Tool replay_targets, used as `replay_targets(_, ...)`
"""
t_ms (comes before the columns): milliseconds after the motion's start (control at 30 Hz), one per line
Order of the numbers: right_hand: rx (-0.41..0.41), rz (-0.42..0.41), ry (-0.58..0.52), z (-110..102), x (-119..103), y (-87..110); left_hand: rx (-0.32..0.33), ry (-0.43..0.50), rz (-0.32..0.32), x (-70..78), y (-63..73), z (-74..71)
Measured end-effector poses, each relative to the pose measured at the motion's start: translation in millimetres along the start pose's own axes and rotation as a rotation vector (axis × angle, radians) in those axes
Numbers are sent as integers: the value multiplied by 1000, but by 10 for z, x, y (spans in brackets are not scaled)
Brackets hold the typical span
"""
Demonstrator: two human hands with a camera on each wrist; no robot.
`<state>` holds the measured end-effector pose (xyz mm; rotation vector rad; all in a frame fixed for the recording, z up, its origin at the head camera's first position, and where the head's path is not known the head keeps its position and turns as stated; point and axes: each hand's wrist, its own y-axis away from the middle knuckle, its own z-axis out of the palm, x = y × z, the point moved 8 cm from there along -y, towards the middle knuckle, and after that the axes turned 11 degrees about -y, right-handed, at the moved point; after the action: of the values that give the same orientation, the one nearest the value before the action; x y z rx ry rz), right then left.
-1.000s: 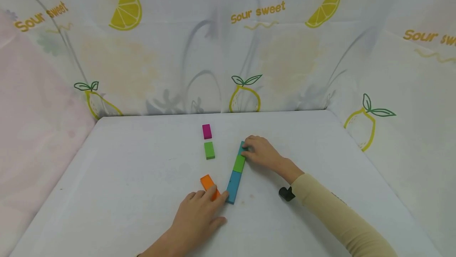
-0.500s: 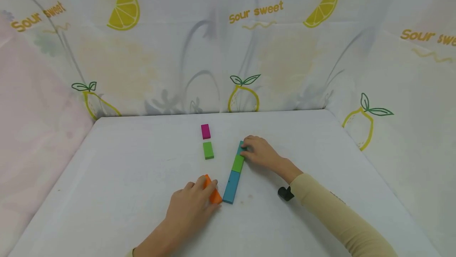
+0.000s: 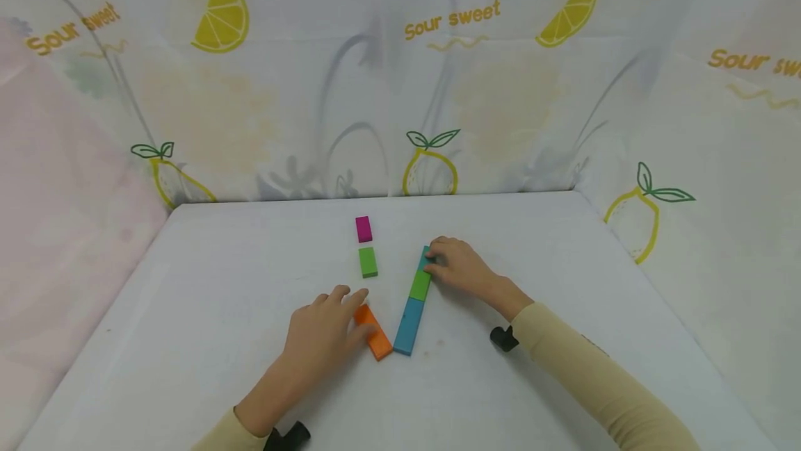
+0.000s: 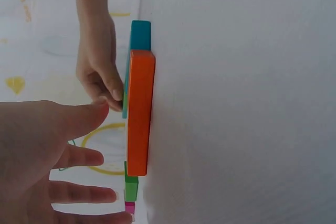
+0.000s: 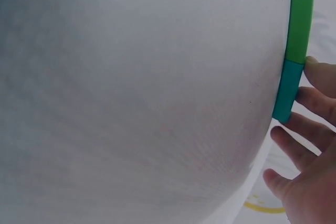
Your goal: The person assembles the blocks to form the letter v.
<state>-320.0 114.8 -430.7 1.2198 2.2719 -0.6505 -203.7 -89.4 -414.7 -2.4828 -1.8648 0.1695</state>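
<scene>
An orange block (image 3: 375, 337) lies slanted on the table, its near end beside the near end of a row of blocks. That row is a longer blue block (image 3: 409, 326), a green block (image 3: 420, 285) and a small blue block (image 5: 288, 90) at the far end. My left hand (image 3: 320, 329) hovers at the orange block's left side; in the left wrist view its fingers (image 4: 84, 191) are extended and apart from the block. With fingertips against the far blue block, my right hand (image 3: 462, 267) touches the row from its right side, curling round nothing that I can see.
Behind the left hand lie a loose green block (image 3: 368, 263) and a magenta block (image 3: 363, 229). The white table (image 3: 206, 284) ends at a lemon-printed cloth (image 3: 281, 110) at the back. Black wrist cameras sit on both sleeves.
My left hand has drawn back leftward off the orange block and spread its fingers. The orange block's near end has shifted slightly toward me. My right hand stays in place.
</scene>
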Motion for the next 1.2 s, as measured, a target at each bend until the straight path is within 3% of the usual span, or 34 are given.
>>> replay_targets(200, -9, 15, 2, -1, 23, 2, 65, 76, 16, -25, -151, -56)
replay_targets(467, 0, -2, 4, -28, -9, 1, 89, 156, 18, -93, -332, -95)
replay_targets(900, 1, -7, -2, -34, -4, 7, 36, 218, 21, -266, -590, 105)
replay_targets(1200, 10, -40, -13, -34, -13, 13, -22, 259, 36, -278, -738, 226)
